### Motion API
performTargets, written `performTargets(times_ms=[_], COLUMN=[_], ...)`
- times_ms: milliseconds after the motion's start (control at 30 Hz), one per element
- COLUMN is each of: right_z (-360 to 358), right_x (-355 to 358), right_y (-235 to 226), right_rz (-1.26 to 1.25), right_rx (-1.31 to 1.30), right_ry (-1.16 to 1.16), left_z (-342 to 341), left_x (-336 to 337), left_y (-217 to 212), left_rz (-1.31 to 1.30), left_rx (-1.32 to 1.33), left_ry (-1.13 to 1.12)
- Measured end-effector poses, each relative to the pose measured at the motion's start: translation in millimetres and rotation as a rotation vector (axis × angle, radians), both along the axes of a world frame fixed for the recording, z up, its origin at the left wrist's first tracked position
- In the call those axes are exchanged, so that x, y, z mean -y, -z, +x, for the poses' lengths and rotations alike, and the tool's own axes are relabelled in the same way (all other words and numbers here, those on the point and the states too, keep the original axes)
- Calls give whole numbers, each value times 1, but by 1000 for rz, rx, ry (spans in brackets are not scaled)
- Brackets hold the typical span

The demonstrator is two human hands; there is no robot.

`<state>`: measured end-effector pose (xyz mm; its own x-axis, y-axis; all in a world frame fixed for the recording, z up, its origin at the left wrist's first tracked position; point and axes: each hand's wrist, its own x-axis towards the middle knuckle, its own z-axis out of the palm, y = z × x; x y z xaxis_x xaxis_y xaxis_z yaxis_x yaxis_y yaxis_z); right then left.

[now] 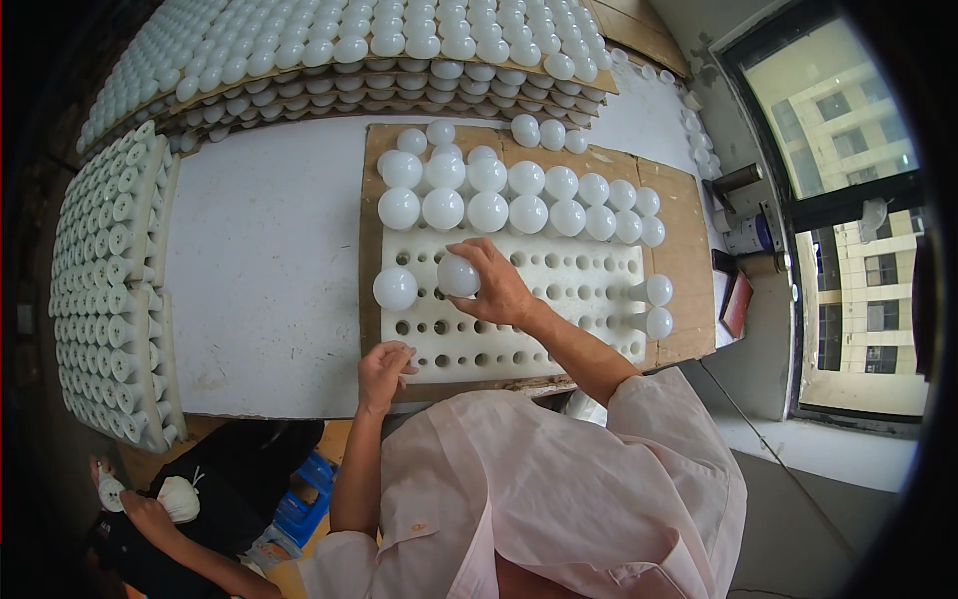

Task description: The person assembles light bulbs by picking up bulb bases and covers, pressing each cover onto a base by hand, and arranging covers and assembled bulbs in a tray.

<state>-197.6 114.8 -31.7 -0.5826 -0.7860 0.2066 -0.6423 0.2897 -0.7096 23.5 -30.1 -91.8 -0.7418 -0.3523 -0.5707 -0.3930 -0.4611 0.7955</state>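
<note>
My right hand (489, 285) is closed round a round white light bulb (458, 276) above a white foam board (559, 339) with rows of holes. Just left of it, another white bulb (395, 288) stands on the board. My left hand (384, 374) hovers by the board's near left corner, fingers loosely bent and apart, with nothing visible in them. Across the far part of the board run two full rows of white bulbs (488, 212). A pair of bulbs (659, 290) sits at the right edge.
Under the foam lies a brown cardboard sheet (684, 230). Stacked trays of white bulbs (349, 50) fill the table's back. Trays of white bulb bases (110, 290) stand at the left. A co-worker's hand (150, 511) holds a white part at lower left. A window (848, 200) is at the right.
</note>
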Motion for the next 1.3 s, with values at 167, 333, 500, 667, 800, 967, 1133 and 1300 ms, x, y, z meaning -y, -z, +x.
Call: performTargets(times_ms=[167,333,500,667,800,967,1133,1300], right_z=[8,-66,-232,-363,-392,-396,-375,-372], right_x=[4,-4,-13,-27,-36,-36,-19,-39], right_y=[-6,-51,-24,31,62,101,110,87], right_rz=[268,37,277,633,708,741,784,785], right_rx=[-51,53,-167,-53,-76,-148,34,-23], right_ry=[-174,52,364,439,343,299,174,-5], left_z=[17,7,3,1,16,29,52,50], left_x=[7,10,7,-3,6,15,38,121], left_y=[35,25,43,44,48,43,38,21], left_rz=[-315,-781,-811,-501,-523,-514,-848,-1324], left_rx=[49,85,96,178,238,266,282,383], left_ry=[-85,-205,-37,-79,-14,-82,-301,-461])
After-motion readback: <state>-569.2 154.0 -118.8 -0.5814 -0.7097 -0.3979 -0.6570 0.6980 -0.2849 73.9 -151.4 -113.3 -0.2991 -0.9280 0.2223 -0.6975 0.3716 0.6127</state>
